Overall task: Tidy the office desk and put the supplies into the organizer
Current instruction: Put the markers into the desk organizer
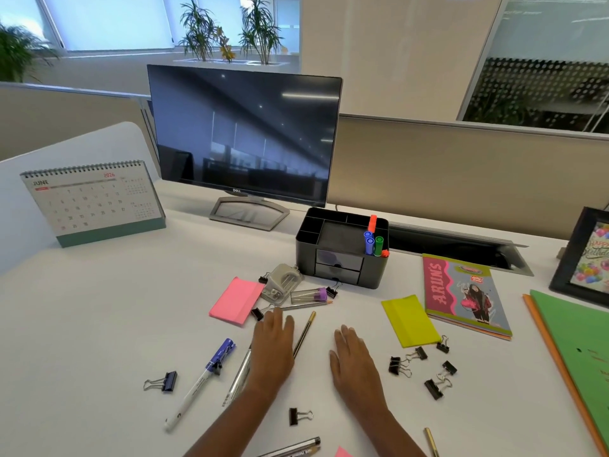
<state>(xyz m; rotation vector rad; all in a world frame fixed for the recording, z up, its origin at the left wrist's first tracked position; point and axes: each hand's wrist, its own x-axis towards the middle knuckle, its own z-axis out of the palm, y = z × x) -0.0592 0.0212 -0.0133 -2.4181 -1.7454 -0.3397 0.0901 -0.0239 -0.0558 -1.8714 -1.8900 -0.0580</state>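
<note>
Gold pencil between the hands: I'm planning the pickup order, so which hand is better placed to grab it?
Left, probably. The left hand lies flat right alongside the gold pencil; the right hand rests apart from it, with bare desk between.

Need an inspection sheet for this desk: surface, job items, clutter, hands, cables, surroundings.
Surface: white desk, supplies scattered across it.
Job's things: black organizer holds markers; pink sticky notes, yellow sticky notes, blue-capped pen, pencil and binder clips lie loose.
Clutter: notebook, green folder, calendar, picture frame.
Hands: left hand and right hand flat on the desk, holding nothing.
Cables: nothing seen.
Surroundings: dark monitor, partition, plants behind.
</note>
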